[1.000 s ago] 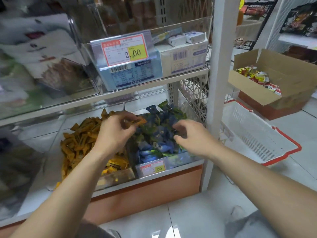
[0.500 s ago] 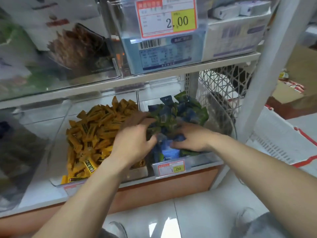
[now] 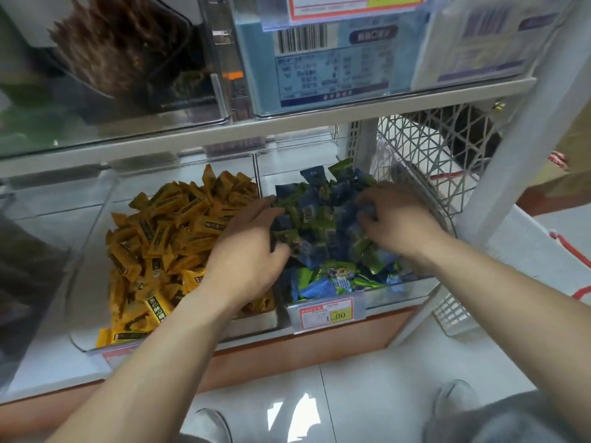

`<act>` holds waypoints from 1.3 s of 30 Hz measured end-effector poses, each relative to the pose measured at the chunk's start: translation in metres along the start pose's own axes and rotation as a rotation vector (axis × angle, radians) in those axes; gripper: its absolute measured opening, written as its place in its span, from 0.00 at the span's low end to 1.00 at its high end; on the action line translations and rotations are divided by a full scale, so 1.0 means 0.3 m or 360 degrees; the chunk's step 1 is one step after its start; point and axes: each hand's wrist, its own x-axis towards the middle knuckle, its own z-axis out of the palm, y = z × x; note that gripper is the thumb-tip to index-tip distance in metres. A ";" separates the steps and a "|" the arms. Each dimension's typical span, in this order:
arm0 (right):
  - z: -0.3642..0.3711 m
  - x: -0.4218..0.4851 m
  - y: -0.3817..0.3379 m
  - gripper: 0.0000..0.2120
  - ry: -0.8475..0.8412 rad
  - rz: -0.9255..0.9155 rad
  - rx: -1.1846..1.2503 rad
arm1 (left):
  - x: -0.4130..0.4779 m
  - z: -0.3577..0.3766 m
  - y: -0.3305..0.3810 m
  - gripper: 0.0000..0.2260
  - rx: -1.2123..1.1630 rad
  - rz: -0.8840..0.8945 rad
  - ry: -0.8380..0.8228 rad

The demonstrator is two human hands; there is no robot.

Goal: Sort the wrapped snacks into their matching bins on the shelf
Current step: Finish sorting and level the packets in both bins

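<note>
Two clear bins stand side by side on the bottom shelf. The left bin [image 3: 92, 225] holds a heap of yellow wrapped snacks [image 3: 172, 231]. The right bin [image 3: 390, 295] is heaped with blue-green wrapped snacks [image 3: 319, 219]. Both my hands are in that right pile. My left hand [image 3: 246, 254] reaches in from the left side, fingers over the packets and thumb curled under them. On the right side, the curled fingers of my right hand [image 3: 399, 222] dig into the packets. What lies under either palm is hidden.
A price tag [image 3: 326, 314] hangs on the right bin's front. The upper shelf [image 3: 287, 126] with clear boxes sits close above the bins. A white lattice panel [image 3: 441, 155] and a white post [image 3: 518, 139] bound the right side. A red-rimmed basket [image 3: 572, 254] lies beyond.
The view has moved closer and lower. My left hand has shifted right from the yellow pile's edge into the blue-green pile. My right hand has moved deeper and to the pile's right side.
</note>
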 end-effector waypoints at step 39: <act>0.037 0.033 0.048 0.15 -0.0203 0.0744 0.2469 | 0.252 0.141 0.179 0.21 -0.2263 -0.1139 -0.0296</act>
